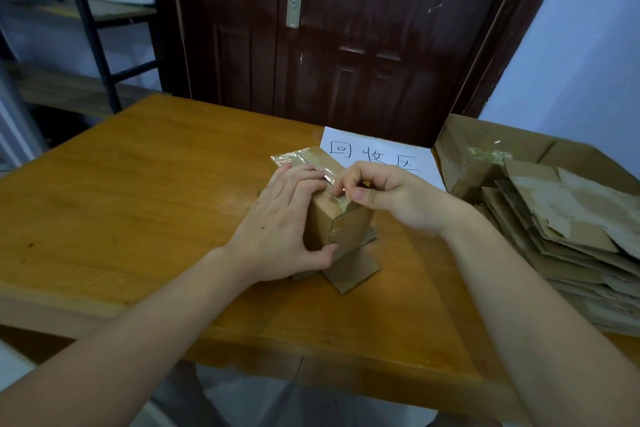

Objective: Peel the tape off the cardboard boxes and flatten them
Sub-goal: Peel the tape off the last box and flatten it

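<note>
cardboard box (341, 218) stands near the middle of the wooden table (138, 184), its lower flap (349, 269) splayed out toward us on the tabletop. we see the left hand (277, 229) wrapped against the box's left side, its fingers (298, 180) lying fairly straight over the top edge while the thumb presses the near face. the right hand (384, 198) sits at the box's top right corner, its fingers (346, 184) curled and pinching a strip of clear tape (325, 177) that has lifted from the top. more glossy tape (291, 158) shows on the far end of the top. just behind the box lies a white paper sign (377, 152) with handwritten characters. to the right, at the table's edge, a large open carton (485, 142) holds a stack of flattened cardboard (561, 218) and a crumpled wad of tape (488, 154). a dark door (346, 45) stands behind the table, and a black metal shelf (90, 17) is at the far left.
</note>
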Demonstrator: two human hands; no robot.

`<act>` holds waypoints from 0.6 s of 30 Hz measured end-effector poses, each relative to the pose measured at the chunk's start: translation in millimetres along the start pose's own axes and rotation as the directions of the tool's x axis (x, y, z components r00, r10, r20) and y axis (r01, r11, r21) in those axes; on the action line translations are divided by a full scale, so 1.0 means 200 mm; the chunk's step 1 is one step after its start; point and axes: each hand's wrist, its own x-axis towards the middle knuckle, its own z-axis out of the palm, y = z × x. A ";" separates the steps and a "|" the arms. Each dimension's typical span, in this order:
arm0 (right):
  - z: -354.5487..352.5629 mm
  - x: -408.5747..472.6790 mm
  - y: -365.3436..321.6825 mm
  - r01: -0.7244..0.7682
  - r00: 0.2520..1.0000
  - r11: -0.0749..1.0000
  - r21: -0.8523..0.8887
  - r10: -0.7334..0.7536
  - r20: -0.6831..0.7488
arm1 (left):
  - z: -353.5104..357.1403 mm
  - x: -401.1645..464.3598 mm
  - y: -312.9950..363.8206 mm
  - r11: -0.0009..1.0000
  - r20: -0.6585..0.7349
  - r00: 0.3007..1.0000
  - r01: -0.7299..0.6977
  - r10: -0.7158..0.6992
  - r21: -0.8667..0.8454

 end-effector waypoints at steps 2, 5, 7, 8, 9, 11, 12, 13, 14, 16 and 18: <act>0.04 -0.02 -0.01 -0.025 0.996 0.999 0.030 0.027 -0.088 | 0.00 0.01 0.00 1.000 0.008 1.000 0.003 -0.003 -0.001; 0.08 -0.05 -0.04 -0.027 0.988 1.000 0.000 0.027 -0.154 | -0.01 0.01 -0.01 1.000 0.022 1.000 0.005 -0.005 -0.006; 0.11 -0.07 -0.07 -0.020 0.985 0.996 -0.091 0.004 -0.174 | -0.01 0.01 0.00 1.000 0.028 1.000 0.008 -0.008 -0.015; 0.13 -0.08 -0.09 -0.002 0.982 0.985 -0.171 -0.030 -0.187 | -0.01 0.01 0.00 1.000 0.029 1.000 0.010 -0.009 -0.018; 0.15 -0.08 -0.10 0.024 0.977 0.966 -0.256 -0.077 -0.197 | -0.02 0.00 0.00 1.000 0.030 1.000 0.011 -0.010 -0.018; 0.18 -0.08 -0.10 0.037 0.970 0.931 -0.363 -0.120 -0.210 | -0.02 0.00 0.00 1.000 0.030 1.000 0.008 -0.008 -0.012; 0.20 -0.08 -0.09 0.018 0.968 0.927 -0.374 -0.109 -0.224 | -0.02 0.00 0.00 1.000 0.031 0.999 0.008 -0.008 -0.007; 0.21 -0.07 -0.08 -0.001 0.964 0.932 -0.363 -0.095 -0.247 | -0.02 0.00 0.00 1.000 0.032 0.999 0.009 -0.009 -0.004; 0.21 -0.06 -0.08 -0.010 0.958 0.942 -0.336 -0.087 -0.274 | -0.03 -0.01 0.00 1.000 0.032 0.999 0.008 -0.008 -0.002; 0.22 -0.04 -0.07 -0.005 0.947 0.965 -0.262 -0.079 -0.310 | -0.03 -0.01 -0.01 1.000 0.029 1.000 0.003 -0.003 -0.005; 0.21 -0.04 -0.05 0.019 0.944 0.980 -0.196 -0.083 -0.321 | -0.04 -0.01 -0.01 1.000 0.035 0.999 0.002 -0.002 -0.009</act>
